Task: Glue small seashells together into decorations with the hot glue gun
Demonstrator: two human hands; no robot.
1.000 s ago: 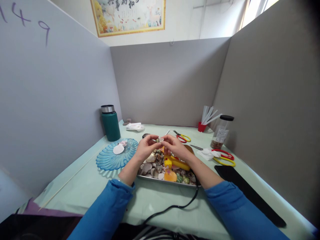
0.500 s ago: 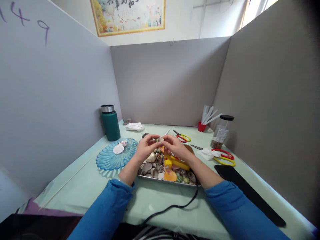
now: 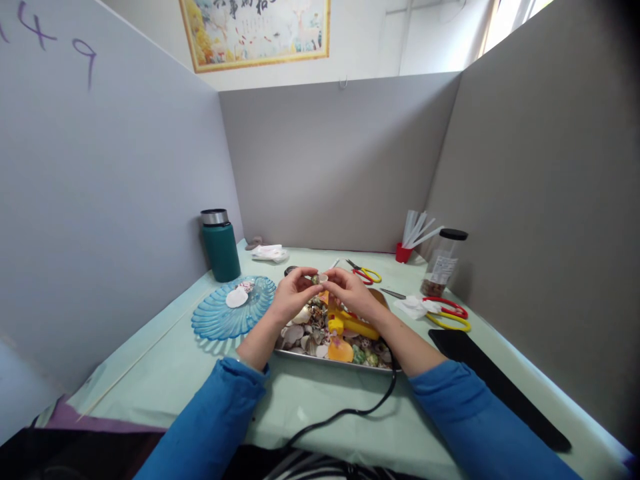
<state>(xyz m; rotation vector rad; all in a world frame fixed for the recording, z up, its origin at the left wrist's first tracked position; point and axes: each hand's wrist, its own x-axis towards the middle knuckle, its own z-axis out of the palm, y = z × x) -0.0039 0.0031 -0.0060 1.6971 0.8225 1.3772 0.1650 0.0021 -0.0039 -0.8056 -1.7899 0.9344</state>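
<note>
Workstation Status, Left to Right

A thin stick lies along the left edge of the table. The green bottle stands upright near the far left corner. Nearer to you, the blue scalloped plate carries a round white piece and, touching it, a small speckled piece. A white packet lies by the far edge, to the right of the bottle.

Your left hand is nearly closed, thumb and fingers pinching a small greenish shell. The shell is above the far side of the metal tray, at mid-table. Your right hand is also nearly closed and pinches a small white shell beside the greenish one. You cannot tell from this view whether the two shells are joined.

The tray contains assorted shells. The yellow tool lies on them at the right, with its black cord running toward the near edge.

One pair of scissors lies beyond your right hand. The red cup, holding white sticks, stands by the far edge. A crumpled tissue lies beside the second scissors. The clear jar with a black lid stands toward the far right corner. The black strip lies along the right edge.
</note>
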